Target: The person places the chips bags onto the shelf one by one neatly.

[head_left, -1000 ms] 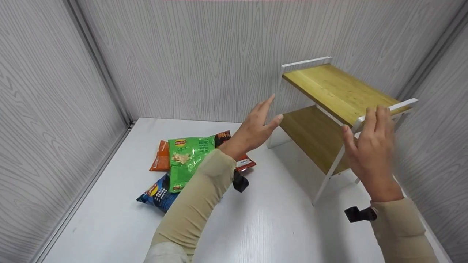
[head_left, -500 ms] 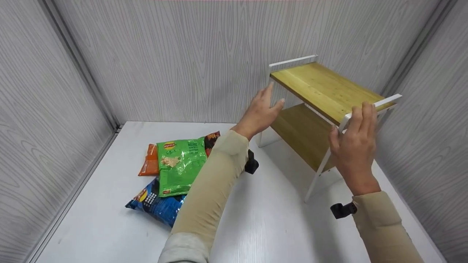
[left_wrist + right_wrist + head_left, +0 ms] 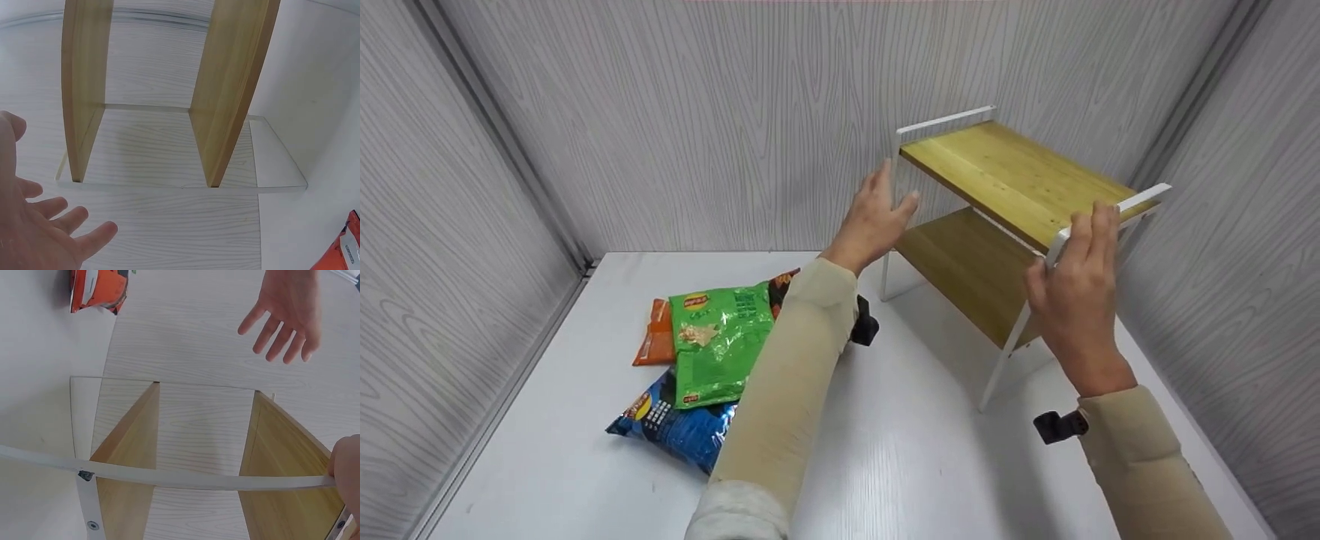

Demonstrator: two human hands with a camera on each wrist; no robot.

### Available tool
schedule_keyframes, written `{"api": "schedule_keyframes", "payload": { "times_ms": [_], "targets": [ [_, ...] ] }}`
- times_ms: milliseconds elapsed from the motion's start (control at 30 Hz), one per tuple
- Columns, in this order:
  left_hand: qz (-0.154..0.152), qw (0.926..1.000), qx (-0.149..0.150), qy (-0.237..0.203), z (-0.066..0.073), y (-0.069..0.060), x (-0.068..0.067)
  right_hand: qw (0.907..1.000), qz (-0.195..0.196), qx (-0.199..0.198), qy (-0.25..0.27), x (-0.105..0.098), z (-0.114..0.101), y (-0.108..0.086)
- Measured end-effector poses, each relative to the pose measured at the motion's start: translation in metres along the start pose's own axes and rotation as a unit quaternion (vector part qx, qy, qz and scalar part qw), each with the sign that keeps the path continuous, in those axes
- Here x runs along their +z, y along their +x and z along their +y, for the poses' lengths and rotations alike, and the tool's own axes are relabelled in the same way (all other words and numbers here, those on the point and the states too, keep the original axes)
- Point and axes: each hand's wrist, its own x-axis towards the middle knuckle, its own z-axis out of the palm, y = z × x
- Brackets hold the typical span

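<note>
**Two-tier rack (image 3: 1020, 206), stood at right of the frame**

Bottom edge: a left sleeve (image 3: 791, 360) and a right sleeve (image 3: 1140, 450), both beige.

Lower left: a blue bag (image 3: 682, 431), laid on a white surface (image 3: 900, 457). A green bag (image 3: 720, 345) is lapped over it and over an orange bag (image 3: 657, 341), so is probably propped by them. A dark bag (image 3: 781, 289) is partly hidden by the left sleeve.

Right: a right hand (image 3: 1076, 300), set at the rack's near corner, fingers extended along the white end frame (image 3: 1003, 367); the corner is perhaps steadied thus. Whether it is gripped cannot be told.

Right of centre: a lower board (image 3: 975, 274) and an upper board (image 3: 1012, 161), carried between the end frames; raised rails, presumably meant as stops, are fitted above.

Centre: a left hand (image 3: 870, 221), held open, fingers spread, near the rack's far end but apart from it.

Rear: a wood-patterned wall (image 3: 735, 112).
</note>
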Motion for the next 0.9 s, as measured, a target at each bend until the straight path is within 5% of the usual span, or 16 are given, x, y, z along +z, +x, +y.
{"api": "schedule_keyframes", "payload": {
  "times_ms": [367, 600, 900],
  "targets": [
    [0.000, 0.9991, -0.020, -0.037, 0.000, 0.006, -0.005, 0.9984, 0.031, -0.019, 0.043, -0.007, 0.004, -0.004],
    [-0.026, 0.9952, -0.041, -0.085, -0.003, 0.006, -0.013, 0.9978, 0.022, -0.018, 0.059, -0.007, 0.000, -0.004],
    [-0.006, 0.9926, -0.051, -0.110, -0.009, 0.007, -0.021, 0.9983, 0.001, -0.018, 0.056, -0.003, -0.009, -0.002]
  ]
}}
